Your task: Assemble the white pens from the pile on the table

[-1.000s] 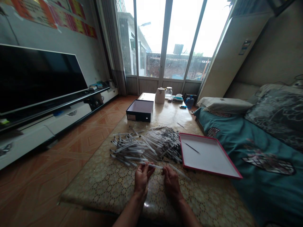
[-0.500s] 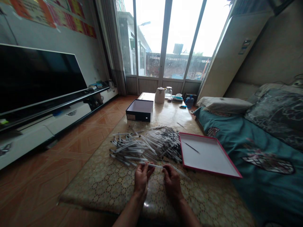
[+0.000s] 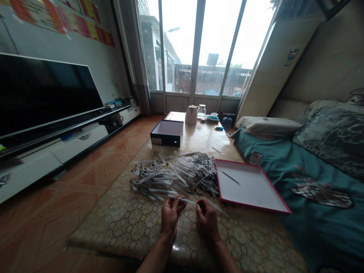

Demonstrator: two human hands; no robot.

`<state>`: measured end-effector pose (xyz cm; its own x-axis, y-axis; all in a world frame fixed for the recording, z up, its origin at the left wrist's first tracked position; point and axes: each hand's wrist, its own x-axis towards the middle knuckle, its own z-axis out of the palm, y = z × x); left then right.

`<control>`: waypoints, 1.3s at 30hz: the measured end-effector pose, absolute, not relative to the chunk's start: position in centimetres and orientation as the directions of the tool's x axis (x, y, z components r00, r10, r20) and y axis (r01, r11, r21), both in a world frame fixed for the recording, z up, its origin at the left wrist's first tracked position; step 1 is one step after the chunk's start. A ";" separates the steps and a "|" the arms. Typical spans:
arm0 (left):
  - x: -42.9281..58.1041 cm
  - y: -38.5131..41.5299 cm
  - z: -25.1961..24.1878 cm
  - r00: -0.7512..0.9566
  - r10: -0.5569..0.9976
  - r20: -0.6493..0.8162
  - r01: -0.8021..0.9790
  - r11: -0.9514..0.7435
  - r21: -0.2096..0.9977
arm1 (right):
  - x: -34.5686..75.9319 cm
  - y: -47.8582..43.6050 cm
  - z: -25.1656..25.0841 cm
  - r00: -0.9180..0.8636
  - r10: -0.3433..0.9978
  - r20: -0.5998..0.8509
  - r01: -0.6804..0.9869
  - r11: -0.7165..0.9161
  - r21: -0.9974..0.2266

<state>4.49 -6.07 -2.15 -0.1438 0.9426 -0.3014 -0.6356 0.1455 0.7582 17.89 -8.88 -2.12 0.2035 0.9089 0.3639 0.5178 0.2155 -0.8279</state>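
Observation:
My left hand [image 3: 170,215] is closed in a pinch around a translucent white pen barrel [image 3: 188,200], held just above the near side of the pile. At the barrel's right end, my right hand [image 3: 207,217] is closed too, thumb against fingers. Whether it also grips some smaller part there is hidden. Beyond both hands spreads a heap of pen barrels and thin refills [image 3: 176,172], several with black ends. Another clear tube [image 3: 218,208] sticks out past my right hand. On the right, a single dark refill [image 3: 231,177] lies in a red-rimmed box lid [image 3: 256,189].
A dark open box [image 3: 166,139] stands behind the heap on the patterned table [image 3: 122,227]. Farther back are a cream kettle [image 3: 191,115], a glass jar [image 3: 201,111] and a tissue pack [image 3: 212,118]. A teal-covered sofa [image 3: 273,151] borders the table's right side.
The view has shifted very slightly. Both hands stay in nearly the same place with the pen barrel between them, tilted slightly more down to the right.

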 end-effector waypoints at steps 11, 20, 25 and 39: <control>4.0 -6.0 -2.2 -0.147 0.936 -0.321 -0.728 0.117 0.676 | 18.8 -9.3 -2.6 0.437 0.876 0.206 0.187 0.135 -0.973; 5.0 -5.2 -2.5 -0.220 0.894 -0.391 -0.672 0.152 0.724 | 23.6 -4.7 0.1 0.706 0.699 0.114 -0.011 0.172 -0.985; 7.4 -1.7 -1.4 -0.178 0.920 -0.349 -0.624 0.168 0.763 | 23.7 0.5 0.4 0.716 0.691 0.094 0.012 0.122 -0.992; 0.3 -3.9 0.2 -0.194 0.973 0.128 0.080 -0.115 0.990 | 21.6 -1.9 -1.0 0.559 0.816 0.149 0.236 0.016 -0.972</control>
